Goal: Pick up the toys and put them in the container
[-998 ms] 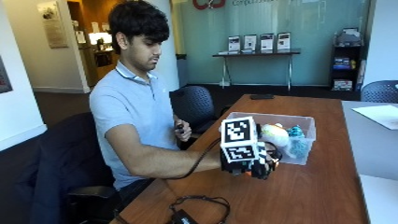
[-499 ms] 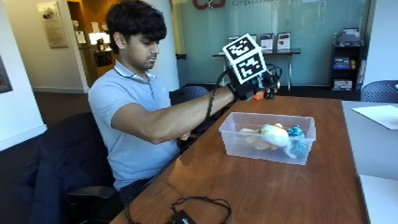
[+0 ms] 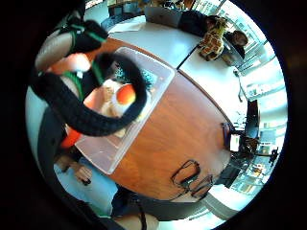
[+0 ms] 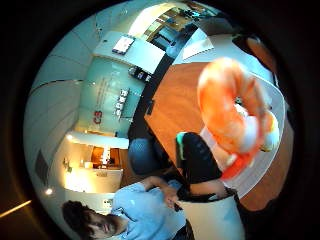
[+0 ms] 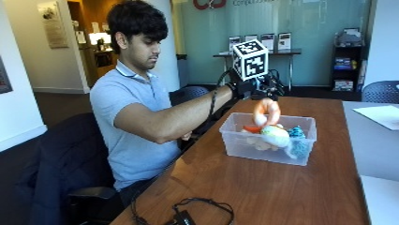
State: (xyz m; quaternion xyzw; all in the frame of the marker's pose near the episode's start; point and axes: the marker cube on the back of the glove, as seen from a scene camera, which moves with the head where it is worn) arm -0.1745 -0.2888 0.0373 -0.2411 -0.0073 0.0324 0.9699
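Observation:
In the outside view my gloved right hand [image 5: 252,87] is raised above the clear plastic container [image 5: 240,143] on the wooden table. An orange curved plush toy [image 5: 267,111] hangs from its curled fingers, its lower end just over the box. Inside lie a white-and-orange plush [image 5: 274,136], a teal plush [image 5: 298,141] and a red-orange piece [image 5: 252,129]. The thumb side palm view is filled by the orange toy [image 4: 227,107] close to the palm. The little finger side palm view looks down on the container [image 3: 103,160] past a curled black finger [image 3: 81,115].
A black cable [image 5: 187,213] lies coiled near the table's front edge. A white sheet [image 5: 380,115] rests on the adjoining table at the right. The person's bare left hand [image 4: 171,196] stays low by the lap. Dark chairs [image 5: 190,93] stand behind.
The hand rose from table level beside the container to above it, carrying the orange toy. The toy now dangles lower, over the box.

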